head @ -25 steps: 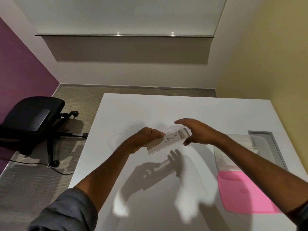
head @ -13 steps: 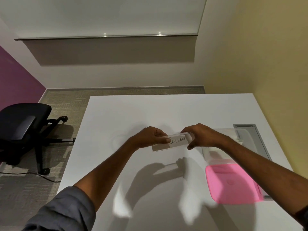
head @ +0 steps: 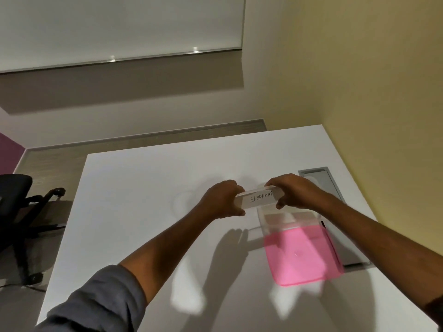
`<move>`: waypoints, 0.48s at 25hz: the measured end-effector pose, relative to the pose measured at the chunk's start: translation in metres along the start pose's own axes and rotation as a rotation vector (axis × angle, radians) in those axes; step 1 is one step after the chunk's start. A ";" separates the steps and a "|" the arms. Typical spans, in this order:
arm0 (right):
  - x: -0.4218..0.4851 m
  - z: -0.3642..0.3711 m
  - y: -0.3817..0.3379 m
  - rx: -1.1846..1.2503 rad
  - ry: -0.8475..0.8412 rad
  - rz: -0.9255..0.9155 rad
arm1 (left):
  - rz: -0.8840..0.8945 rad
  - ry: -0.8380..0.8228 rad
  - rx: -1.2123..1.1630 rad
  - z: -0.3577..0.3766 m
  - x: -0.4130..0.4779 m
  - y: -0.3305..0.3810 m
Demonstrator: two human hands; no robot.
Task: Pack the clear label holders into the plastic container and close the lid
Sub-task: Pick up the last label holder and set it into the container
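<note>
clear container (head: pixel 291 220) open, pink lid (head: pixel 302 256) beside

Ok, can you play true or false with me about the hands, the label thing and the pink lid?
1. Both hands hold the label holder. True: left hand and right hand grip its ends.
2. The label says TIGER. False: it reads ELEPHANT.
3. The pink lid is shut on the plastic container. False: the container is open, with the lid lying at its near side.
4. The table is white. True.
5. The label holder lies flat on the table. False: it is held up.
</note>
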State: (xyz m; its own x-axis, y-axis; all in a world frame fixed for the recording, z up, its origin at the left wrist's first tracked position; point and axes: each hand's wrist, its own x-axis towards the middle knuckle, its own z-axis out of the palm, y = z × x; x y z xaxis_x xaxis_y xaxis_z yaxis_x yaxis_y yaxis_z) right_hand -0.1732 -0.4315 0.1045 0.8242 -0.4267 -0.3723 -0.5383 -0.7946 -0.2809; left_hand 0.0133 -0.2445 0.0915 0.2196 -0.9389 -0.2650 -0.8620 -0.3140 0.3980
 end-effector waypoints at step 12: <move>-0.001 -0.004 0.106 -0.311 0.091 0.008 | 0.039 0.038 0.176 0.048 0.109 0.078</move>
State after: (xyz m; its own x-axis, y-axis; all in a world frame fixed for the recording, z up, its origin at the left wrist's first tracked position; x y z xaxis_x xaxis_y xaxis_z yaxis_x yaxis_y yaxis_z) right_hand -0.2309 -0.5171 0.0786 0.8399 -0.4595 -0.2889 -0.4772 -0.8788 0.0104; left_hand -0.0523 -0.3647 0.0519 0.1990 -0.9555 -0.2176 -0.9361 -0.2511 0.2464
